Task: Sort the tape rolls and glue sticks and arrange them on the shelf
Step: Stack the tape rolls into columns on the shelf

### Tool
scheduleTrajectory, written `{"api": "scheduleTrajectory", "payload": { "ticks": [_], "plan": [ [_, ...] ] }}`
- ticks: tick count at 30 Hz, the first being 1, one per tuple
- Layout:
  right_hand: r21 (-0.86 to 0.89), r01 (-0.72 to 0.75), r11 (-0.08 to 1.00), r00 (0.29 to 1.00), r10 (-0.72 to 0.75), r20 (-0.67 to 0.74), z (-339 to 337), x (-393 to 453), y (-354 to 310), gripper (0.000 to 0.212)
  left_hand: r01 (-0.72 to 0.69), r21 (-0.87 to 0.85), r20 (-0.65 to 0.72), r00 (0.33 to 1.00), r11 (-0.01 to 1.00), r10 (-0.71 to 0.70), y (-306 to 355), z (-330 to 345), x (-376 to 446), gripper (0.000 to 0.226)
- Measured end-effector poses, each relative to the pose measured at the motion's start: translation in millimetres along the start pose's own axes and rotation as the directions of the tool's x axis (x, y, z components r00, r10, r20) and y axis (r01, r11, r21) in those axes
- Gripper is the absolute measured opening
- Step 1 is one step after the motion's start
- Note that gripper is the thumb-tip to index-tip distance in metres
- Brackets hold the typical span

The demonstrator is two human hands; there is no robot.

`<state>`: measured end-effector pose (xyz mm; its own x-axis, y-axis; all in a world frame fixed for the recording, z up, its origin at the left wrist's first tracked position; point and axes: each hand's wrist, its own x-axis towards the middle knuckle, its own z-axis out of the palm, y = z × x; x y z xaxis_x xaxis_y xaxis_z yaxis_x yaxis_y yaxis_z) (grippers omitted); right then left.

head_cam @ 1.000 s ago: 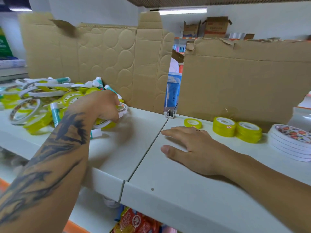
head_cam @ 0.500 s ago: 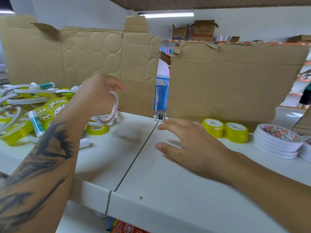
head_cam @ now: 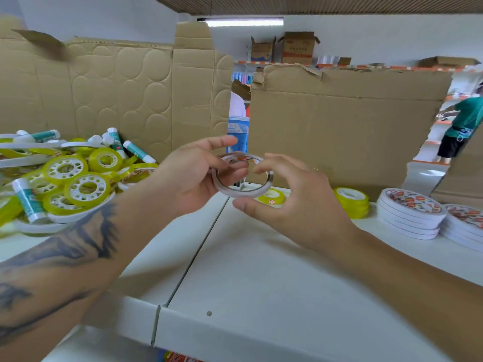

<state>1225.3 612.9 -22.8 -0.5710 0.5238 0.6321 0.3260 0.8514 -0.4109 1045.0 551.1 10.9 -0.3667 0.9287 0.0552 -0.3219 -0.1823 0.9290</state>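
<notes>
My left hand (head_cam: 193,176) pinches a thin white tape ring (head_cam: 241,193) and holds it up above the seam of the white shelf (head_cam: 261,273). My right hand (head_cam: 295,202) is right beside the ring; its curved fingertips touch the ring's right rim and the thumb is spread below, apart from it. At the left lies a mixed pile of yellow tape rolls (head_cam: 78,178) and white-and-teal glue sticks (head_cam: 26,202). On the right shelf section stand a small yellow roll (head_cam: 273,199), a stack of yellow rolls (head_cam: 351,202) and two stacks of flat white tape rolls (head_cam: 410,212).
Cardboard sheets (head_cam: 130,87) (head_cam: 339,126) stand along the back of the shelf with a gap between them. A person in a green shirt (head_cam: 465,124) stands far right in another aisle. Packaged goods show on the shelf below (head_cam: 177,357).
My left hand lifted a thin white tape ring out of the pile and carried it right to the shelf seam. My right hand rose off the shelf to meet it.
</notes>
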Motion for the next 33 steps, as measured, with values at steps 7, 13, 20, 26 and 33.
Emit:
{"api": "scheduleTrajectory", "payload": {
  "ticks": [7, 13, 20, 26, 33],
  "plan": [
    [0.079, -0.081, 0.994, 0.997, 0.081, 0.007, -33, 4, -1, 0.034, 0.035, -0.025, 0.059, 0.998, 0.999, -0.034, -1, 20, -4, 0.041],
    [0.07, -0.18, 0.981, 0.984, 0.179, 0.024, -79, -2, 27, 0.045, -0.13, 0.443, 0.269, 0.963, 0.887, 0.007, -5, 39, -7, 0.035],
    [-0.088, -0.408, 0.909, 0.912, 0.403, -0.075, -156, -42, 92, 0.04, -0.521, 0.783, 0.579, 0.81, 0.34, -0.094, -52, 56, -25, 0.059],
    [-0.11, -0.56, 0.821, 0.829, 0.556, -0.07, -213, -80, 142, 0.033, -0.683, 0.731, 0.635, 0.68, -0.001, -0.368, -79, 47, -38, 0.068],
    [0.021, -0.679, 0.734, 0.728, 0.676, -0.113, -226, -102, 164, 0.057, -0.707, 0.708, 0.66, 0.658, 0.005, -0.362, -84, 43, -33, 0.07]
  ]
}}
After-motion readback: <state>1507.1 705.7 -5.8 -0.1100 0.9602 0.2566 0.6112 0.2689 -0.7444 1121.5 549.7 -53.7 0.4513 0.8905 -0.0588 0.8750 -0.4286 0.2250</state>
